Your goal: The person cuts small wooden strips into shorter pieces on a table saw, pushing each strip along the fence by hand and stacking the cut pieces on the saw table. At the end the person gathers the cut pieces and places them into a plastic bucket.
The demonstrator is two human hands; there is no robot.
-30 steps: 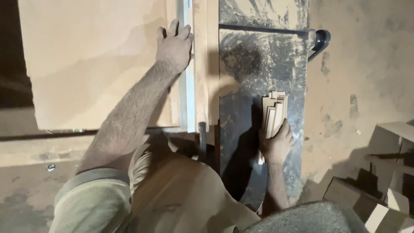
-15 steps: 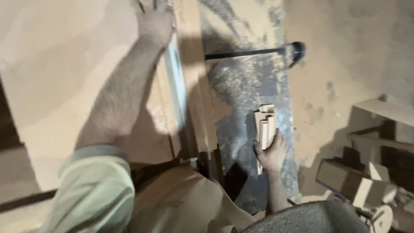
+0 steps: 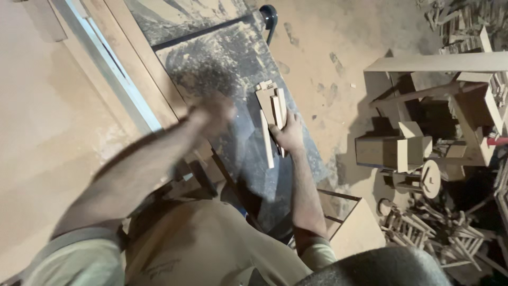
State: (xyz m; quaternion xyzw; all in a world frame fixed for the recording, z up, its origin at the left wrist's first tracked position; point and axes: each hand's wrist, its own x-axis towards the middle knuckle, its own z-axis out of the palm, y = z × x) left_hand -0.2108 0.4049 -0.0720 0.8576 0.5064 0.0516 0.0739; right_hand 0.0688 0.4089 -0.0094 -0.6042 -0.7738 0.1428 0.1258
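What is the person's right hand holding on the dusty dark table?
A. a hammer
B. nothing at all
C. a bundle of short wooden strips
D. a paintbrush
C: the right hand grips a bundle of short wooden strips resting on the sawdust-covered table.

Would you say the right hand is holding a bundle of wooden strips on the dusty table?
Yes, the right hand grips a bundle of wooden strips lying on the dusty table.

Right hand (image 3: pixel 288 135) grips a bundle of wooden strips (image 3: pixel 271 114) over the dusty saw table (image 3: pixel 222 63). Left hand (image 3: pixel 214 114) is blurred, hovering near the pale fence rail (image 3: pixel 108 69). Wood offcuts (image 3: pixel 423 228) sit right.
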